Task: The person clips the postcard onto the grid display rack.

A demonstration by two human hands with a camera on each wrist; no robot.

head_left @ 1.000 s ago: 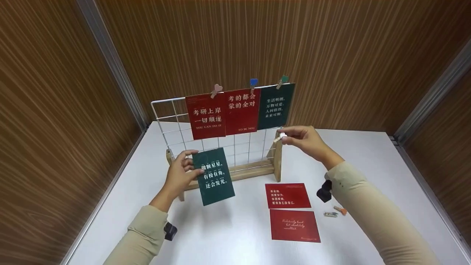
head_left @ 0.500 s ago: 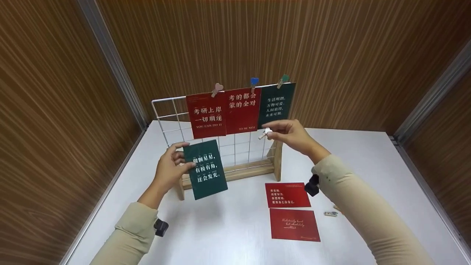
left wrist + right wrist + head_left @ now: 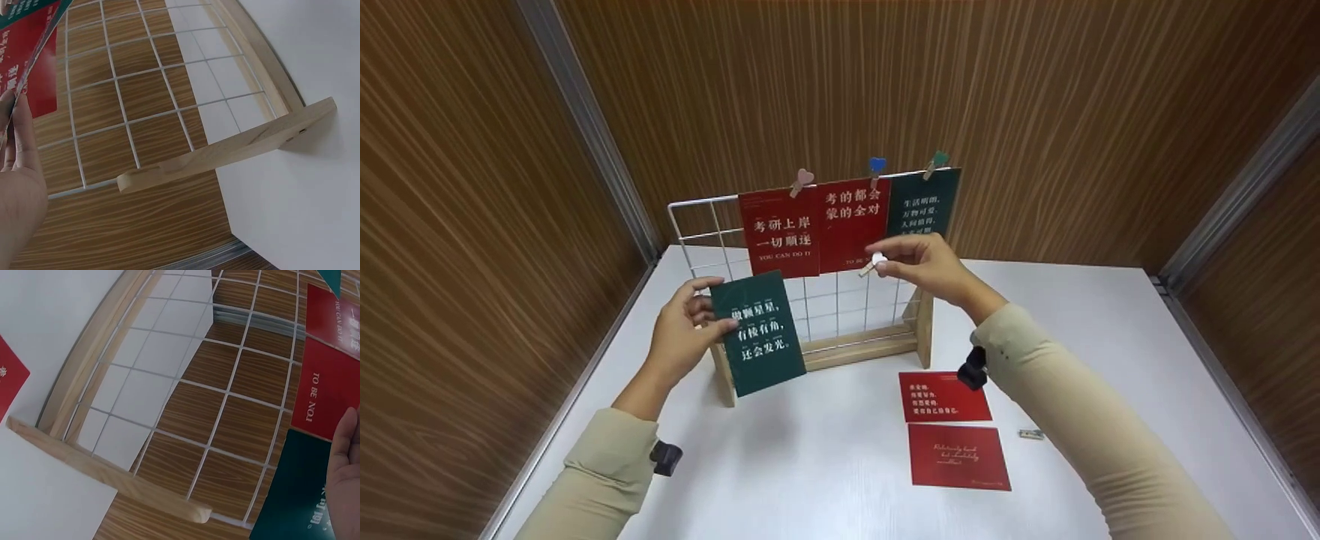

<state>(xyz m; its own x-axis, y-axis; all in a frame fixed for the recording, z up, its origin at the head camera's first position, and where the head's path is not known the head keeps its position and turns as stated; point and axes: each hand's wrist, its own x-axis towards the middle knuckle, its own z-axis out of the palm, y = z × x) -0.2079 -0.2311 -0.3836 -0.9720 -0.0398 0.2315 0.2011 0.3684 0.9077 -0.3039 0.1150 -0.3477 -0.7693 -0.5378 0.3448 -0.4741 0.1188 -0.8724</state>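
My left hand [image 3: 682, 330] pinches a dark green card [image 3: 757, 334] with white writing by its left edge, in front of the lower left of a white wire grid rack [image 3: 690, 259]. My right hand [image 3: 926, 266] pinches a small wooden clothespin with a white heart [image 3: 877, 260], in front of the hung cards. Along the rack's top bar hang a red card [image 3: 780, 259], a second red card [image 3: 847, 232] and a green card [image 3: 922, 199]. They are held by clothespins with a pink heart [image 3: 804, 178], a blue heart [image 3: 877, 165] and a green heart [image 3: 940, 159].
Two red cards, one upper [image 3: 945, 397] and one lower [image 3: 958, 456], lie on the white table [image 3: 825, 457]. A loose clothespin [image 3: 1030, 434] lies right of them, near my right sleeve. Wooden feet [image 3: 225, 149] support the rack. Wood-grain panels [image 3: 840, 90] enclose the table.
Both hands have moved left and slightly up, the left with the green card, the right with the white-heart clothespin. My right forearm now covers the orange clothespin on the table.
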